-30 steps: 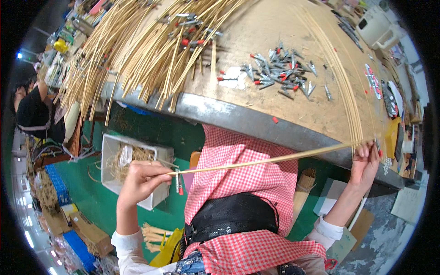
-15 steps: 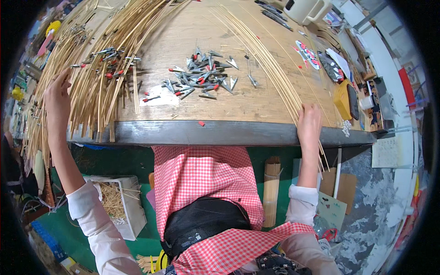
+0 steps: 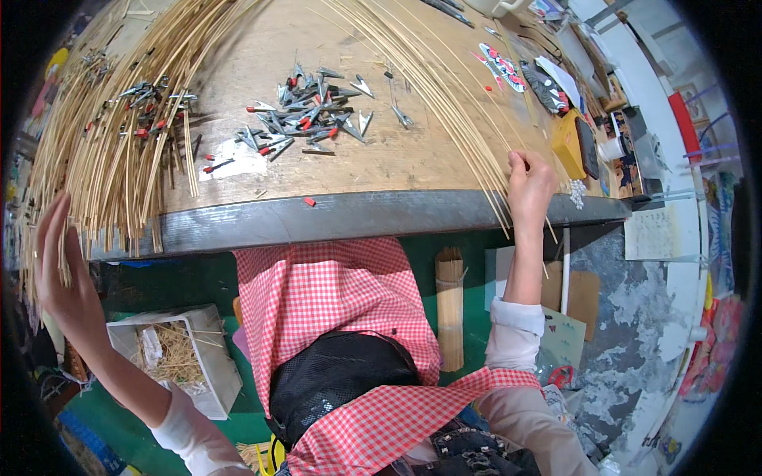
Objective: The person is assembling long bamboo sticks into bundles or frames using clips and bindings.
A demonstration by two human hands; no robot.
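My left hand (image 3: 59, 266) is at the front left, its fingers stretched out beside the hanging ends of a big bundle of thin bamboo strips (image 3: 151, 174). Metal spring clips (image 3: 141, 95) with dark and red tips grip parts of that bundle. At the right table edge, my right hand (image 3: 530, 181) has its fingers pinched around a thin bamboo strip, whose lower end pokes out below the hand. Just left of it, several loose bamboo strips (image 3: 444, 107) lie in a long slanting row, their near ends over the edge.
A pile of spring clips (image 3: 309, 115) covers the middle of the wooden table (image 3: 381, 166). To the right are a yellow block-shaped thing (image 3: 567, 143), a patterned cutout (image 3: 502, 67) and small white bits (image 3: 576, 194). Below stand a white box of scraps (image 3: 214, 373) and a tied strip bundle (image 3: 450, 317).
My left hand has moved down and left from the clipped part of the bundle to its hanging ends. My right hand has shifted off the row of strips to a single strip on its right.
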